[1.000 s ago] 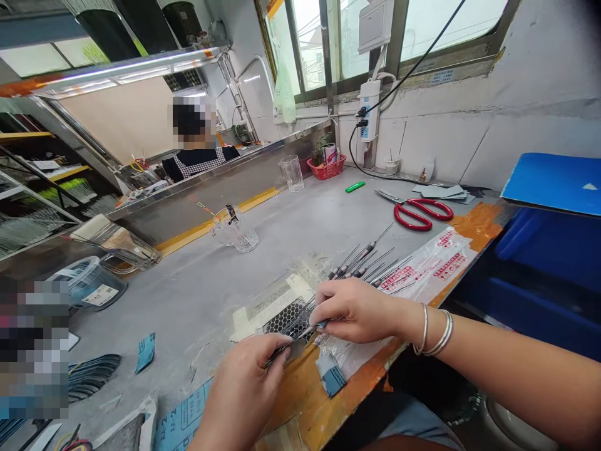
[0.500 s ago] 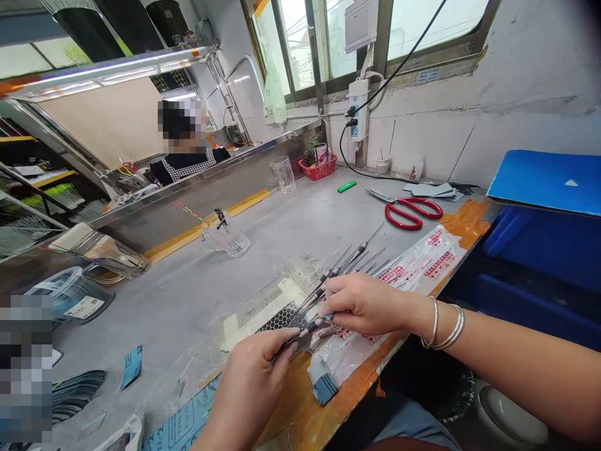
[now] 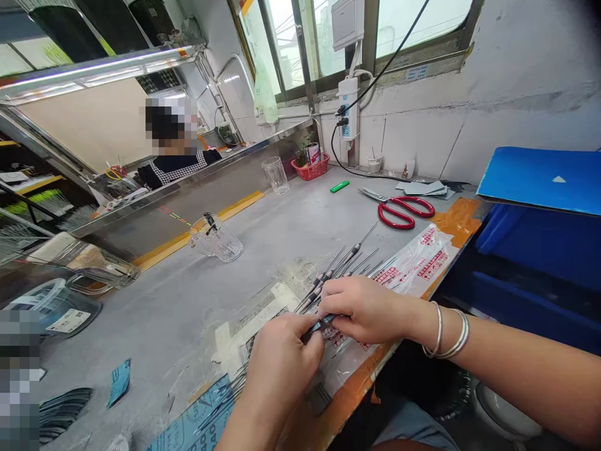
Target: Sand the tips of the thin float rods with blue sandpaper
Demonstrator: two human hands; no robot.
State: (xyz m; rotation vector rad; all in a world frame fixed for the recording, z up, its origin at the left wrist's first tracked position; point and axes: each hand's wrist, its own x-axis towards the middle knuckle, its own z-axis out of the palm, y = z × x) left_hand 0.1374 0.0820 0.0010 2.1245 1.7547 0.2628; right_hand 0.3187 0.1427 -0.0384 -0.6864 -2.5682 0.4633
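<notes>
My left hand [image 3: 286, 354] is pinched on a thin dark rod, close against my right hand. My right hand [image 3: 354, 307], with silver bangles at the wrist, pinches a small blue-grey sandpaper piece [image 3: 327, 321] around the same rod. Beyond my fingers, a bundle of thin rods with dark and pale bodies [image 3: 335, 269] lies on a plastic bag with red print [image 3: 432, 263]. More thin rods [image 3: 216, 407] reach out below my left hand over a blue sandpaper sheet [image 3: 188, 426]. The rod's middle is hidden by my fingers.
Red-handled scissors [image 3: 406, 210], a green object [image 3: 339, 186], a red basket [image 3: 312, 168] and glass mugs [image 3: 228, 241] stand or lie farther back. At left are a clear tub [image 3: 70, 313] and dark strips [image 3: 66, 410]. Another person [image 3: 176, 166] sits beyond the partition.
My left hand has moved right and up, up against my right hand. The small blue sandpaper piece at the table edge no longer shows. The view has shifted slightly.
</notes>
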